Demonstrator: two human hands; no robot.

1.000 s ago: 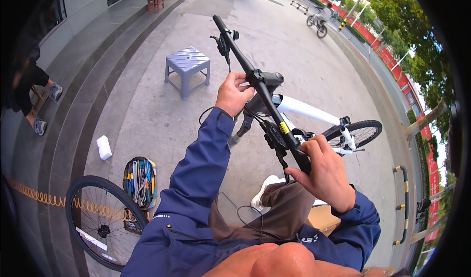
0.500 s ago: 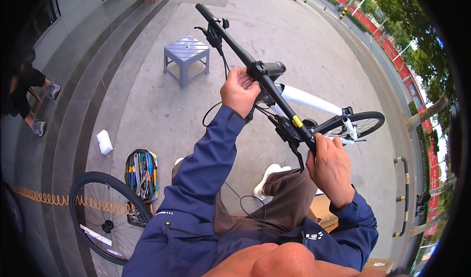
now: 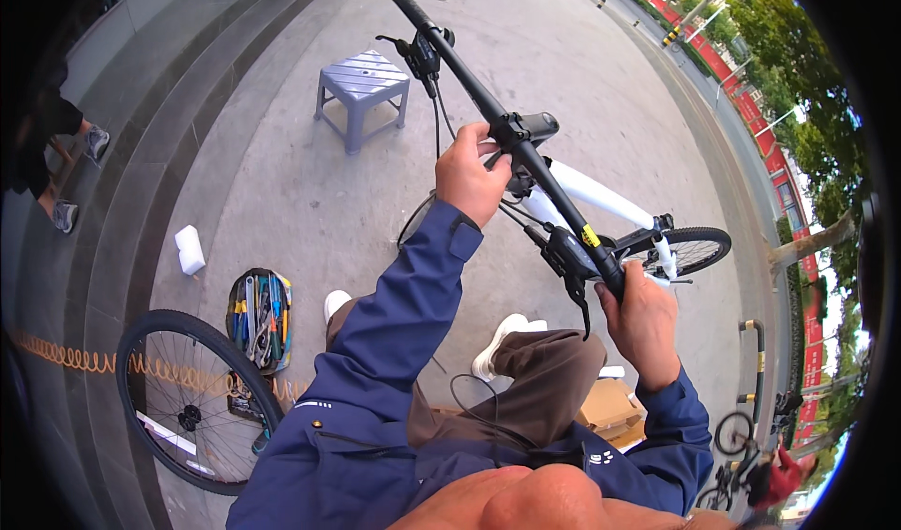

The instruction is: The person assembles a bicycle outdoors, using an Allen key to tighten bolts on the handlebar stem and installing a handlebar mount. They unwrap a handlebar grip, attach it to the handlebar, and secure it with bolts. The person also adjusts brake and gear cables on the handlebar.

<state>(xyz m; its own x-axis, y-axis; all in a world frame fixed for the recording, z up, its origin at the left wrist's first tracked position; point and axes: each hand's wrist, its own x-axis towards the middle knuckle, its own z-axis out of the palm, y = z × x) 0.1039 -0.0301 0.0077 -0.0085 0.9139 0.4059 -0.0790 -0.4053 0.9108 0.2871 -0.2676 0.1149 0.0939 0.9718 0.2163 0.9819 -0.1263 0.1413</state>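
**Black handlebar (image 3: 554, 189) held up over the pavement (image 3: 291, 155)**

The bar runs straight and dark, slanting over the middle of the pavement in front of the person, with a small yellow label (image 3: 588, 236) near its closer end. Brake levers sit towards both ends, trailing black cables (image 3: 437, 127). Its stem (image 3: 538, 126) joins a glossy white frame (image 3: 593, 191), which reaches back to a black-tyred rear wheel (image 3: 699, 250) towards the pavement's right edge.

The right hand (image 3: 644, 316) is wrapped around the bar's near end. The left hand (image 3: 472, 178) has its fingers bent against the middle by the stem; its fingertips are partly hidden, so I cannot tell whether it is gripping.

The pavement is pale grey, bounded at left by dark stone steps (image 3: 174, 155). Near that edge are a loose wheel (image 3: 190, 417), an open tool bag (image 3: 261, 319), a white block (image 3: 189, 249) and an orange coiled hose (image 3: 70, 354). A grey-blue stool (image 3: 363, 80) stands farther out. Beyond the right edge are trees (image 3: 798, 70) and a red wall (image 3: 785, 188).
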